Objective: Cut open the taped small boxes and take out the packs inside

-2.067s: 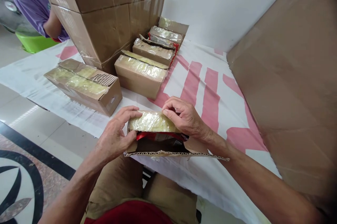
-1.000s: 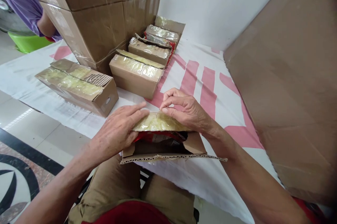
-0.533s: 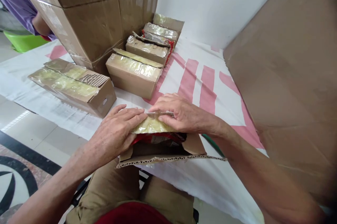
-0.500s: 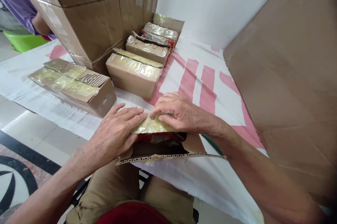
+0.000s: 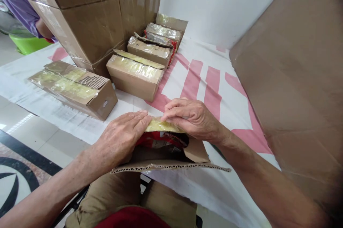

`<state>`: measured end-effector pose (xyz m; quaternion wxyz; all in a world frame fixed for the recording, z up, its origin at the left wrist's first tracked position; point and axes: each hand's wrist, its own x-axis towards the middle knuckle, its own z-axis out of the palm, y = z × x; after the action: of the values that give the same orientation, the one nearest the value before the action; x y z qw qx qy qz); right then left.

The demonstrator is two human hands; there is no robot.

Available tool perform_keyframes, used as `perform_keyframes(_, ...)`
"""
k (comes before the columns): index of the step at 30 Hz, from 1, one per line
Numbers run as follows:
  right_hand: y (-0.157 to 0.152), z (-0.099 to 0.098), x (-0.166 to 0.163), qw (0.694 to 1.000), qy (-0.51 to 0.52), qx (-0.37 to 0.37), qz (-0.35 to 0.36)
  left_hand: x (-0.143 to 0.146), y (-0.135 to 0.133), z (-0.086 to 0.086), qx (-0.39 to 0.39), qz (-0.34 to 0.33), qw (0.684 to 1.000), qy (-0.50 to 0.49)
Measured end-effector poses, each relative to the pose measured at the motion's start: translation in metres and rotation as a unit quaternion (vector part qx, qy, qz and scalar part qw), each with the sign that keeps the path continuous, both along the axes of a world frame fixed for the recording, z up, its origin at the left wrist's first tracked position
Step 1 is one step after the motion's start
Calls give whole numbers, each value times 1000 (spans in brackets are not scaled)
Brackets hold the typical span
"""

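In front of me is a small cardboard box (image 5: 197, 151) with its near flap folded out towards my lap. A red and dark printed packet (image 5: 153, 138) shows inside it. Yellowish clear packing tape (image 5: 158, 125) covers the far flap. Across the left part of that flap lies my left hand (image 5: 125, 131), flat with fingers stretched out. My right hand (image 5: 191, 115) is closed at the flap's right side, thumb and fingertips pinched at the tape. What exactly is between those fingertips is partly hidden.
Several small taped boxes (image 5: 135, 78) stand ahead, one (image 5: 77, 89) to the left. Behind them rises a stack of large cartons (image 5: 91, 28). Brown cardboard (image 5: 297, 78) fills the right side. A person's purple sleeve (image 5: 20, 1) and a green tub (image 5: 29, 44) are at far left.
My right hand has shifted slightly right and pinches more tightly at the tape. My left fingers lie closer together. The box's near flap has tipped lower, showing more of the packet.
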<state>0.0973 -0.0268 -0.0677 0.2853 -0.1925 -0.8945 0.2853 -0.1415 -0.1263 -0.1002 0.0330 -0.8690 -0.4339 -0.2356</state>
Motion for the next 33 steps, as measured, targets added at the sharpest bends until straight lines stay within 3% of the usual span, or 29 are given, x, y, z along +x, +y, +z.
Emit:
perform_keyframes(5, -3, 3, 12, 999, 16, -32, -16, 3, 0, 2, -14, -5, 1000, -1)
perform_keyframes(18, -11, -13, 27, 995, 73, -40, -59, 6, 4, 2, 0, -24, 1000, -8)
perform_keyframes(22, -10, -1, 37, 990, 50, -129, -23, 4, 2, 1, 32, -31, 999, 16)
perform_keyframes(24, -5, 9, 47, 985, 43, -161, -48, 4, 1, 1, 42, -35, 998, 31)
perform_keyframes(27, 4, 23, 57, 984, 25, -136, -110, 4, 0, 0, 46, -35, 997, 50)
perform_keyframes(30, 12, 24, 49, 989, -69, -111, -65, 6, -2, 0, 57, -31, 996, 56)
perform_keyframes(33, 16, 15, 32, 980, -138, -142, -4, 5, -2, 4, 57, -32, 997, 48)
